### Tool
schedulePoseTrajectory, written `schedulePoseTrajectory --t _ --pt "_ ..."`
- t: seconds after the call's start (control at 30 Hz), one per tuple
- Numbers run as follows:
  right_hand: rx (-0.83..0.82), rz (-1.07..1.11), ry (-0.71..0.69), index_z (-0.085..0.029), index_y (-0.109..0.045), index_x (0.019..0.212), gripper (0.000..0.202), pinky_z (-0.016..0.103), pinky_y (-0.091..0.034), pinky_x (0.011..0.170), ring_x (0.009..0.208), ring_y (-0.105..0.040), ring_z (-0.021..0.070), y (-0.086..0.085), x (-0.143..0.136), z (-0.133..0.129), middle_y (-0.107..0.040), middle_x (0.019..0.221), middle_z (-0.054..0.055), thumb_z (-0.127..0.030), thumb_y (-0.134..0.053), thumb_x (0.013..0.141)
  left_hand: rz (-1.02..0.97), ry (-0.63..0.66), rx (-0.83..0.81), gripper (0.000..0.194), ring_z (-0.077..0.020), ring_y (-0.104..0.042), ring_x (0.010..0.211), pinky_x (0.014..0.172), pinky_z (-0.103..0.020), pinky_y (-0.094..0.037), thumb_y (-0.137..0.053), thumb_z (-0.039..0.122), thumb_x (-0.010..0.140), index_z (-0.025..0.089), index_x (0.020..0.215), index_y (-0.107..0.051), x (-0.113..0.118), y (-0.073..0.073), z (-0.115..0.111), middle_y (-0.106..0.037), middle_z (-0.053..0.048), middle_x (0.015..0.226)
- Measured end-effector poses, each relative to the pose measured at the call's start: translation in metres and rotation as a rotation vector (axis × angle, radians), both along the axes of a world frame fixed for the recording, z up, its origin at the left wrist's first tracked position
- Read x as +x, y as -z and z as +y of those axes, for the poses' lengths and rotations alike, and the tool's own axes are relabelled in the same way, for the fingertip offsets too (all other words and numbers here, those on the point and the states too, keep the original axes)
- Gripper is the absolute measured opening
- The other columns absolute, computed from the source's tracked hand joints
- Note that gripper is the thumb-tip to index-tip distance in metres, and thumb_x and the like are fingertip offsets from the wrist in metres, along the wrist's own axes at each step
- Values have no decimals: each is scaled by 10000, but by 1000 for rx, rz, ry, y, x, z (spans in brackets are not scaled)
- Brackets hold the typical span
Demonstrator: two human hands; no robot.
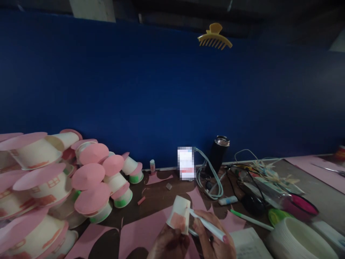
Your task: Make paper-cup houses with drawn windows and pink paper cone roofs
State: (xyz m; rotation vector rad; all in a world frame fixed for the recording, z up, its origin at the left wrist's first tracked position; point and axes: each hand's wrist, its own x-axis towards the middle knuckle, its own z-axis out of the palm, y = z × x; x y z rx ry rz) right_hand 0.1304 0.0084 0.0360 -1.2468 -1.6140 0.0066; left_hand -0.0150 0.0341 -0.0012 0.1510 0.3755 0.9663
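Low in the centre, my left hand [171, 242] holds a small white paper cup [178, 215] tilted on its side, with a pinkish-red patch coloured on its wall. My right hand [212, 237] grips a white marker [208, 226], its tip at the cup's right side near a small red mark. Cut pink paper [142, 230] lies beneath and beside the hands. At the left stand many decorated cups [94, 201] with round pink paper tops, some with green or red colouring.
A lit phone [186, 163], coiled cable [210, 194] and black flask [219, 153] stand by the blue wall [134, 90]. Stacked white bowls [299, 239], a green-tipped marker [253, 220], a pink container [302, 207] and a black mouse-like object [252, 203] are at right.
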Motion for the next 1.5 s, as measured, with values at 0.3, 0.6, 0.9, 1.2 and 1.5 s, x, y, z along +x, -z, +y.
schedulePoseTrajectory --t 0.3,0.6,0.9,1.2,1.5 --pt "2 -55 21 -194 -675 1018 207 266 -604 709 823 -724 218 3 1 -1 -745 899 103 -298 -533 909 -47 34 61 533 -149 -654 802 737 -228 -474 -680 53 700 180 1211 -597 1 -4 1 -702 -85 947" --pt "8 -64 -17 -189 -643 1065 199 269 -599 731 866 -712 214 8 2 0 -732 931 103 -216 -556 888 -81 68 56 605 -144 -625 819 735 -212 -455 -716 91 667 161 1250 -569 2 6 4 -686 -99 992" --pt "-5 112 36 -203 -666 1014 207 268 -598 720 796 -710 209 6 -7 -4 -726 884 95 -322 -532 909 -67 22 -56 389 -136 -633 751 742 -242 -472 -664 30 687 148 1058 -664 0 0 0 -695 -62 862" --pt "-57 222 52 -225 -667 1016 254 201 -589 581 686 -719 178 2 1 -3 -726 887 65 -403 -522 907 -79 36 -53 200 -147 -665 745 740 -262 -495 -681 25 698 147 853 -716 -2 2 1 -738 -62 832" --pt "-30 187 41 -250 -645 1034 179 219 -584 662 699 -709 165 4 -1 -2 -708 870 37 -309 -532 908 -93 88 -11 270 -164 -674 817 742 -249 -496 -605 25 748 144 967 -708 -2 -2 0 -742 -80 890"
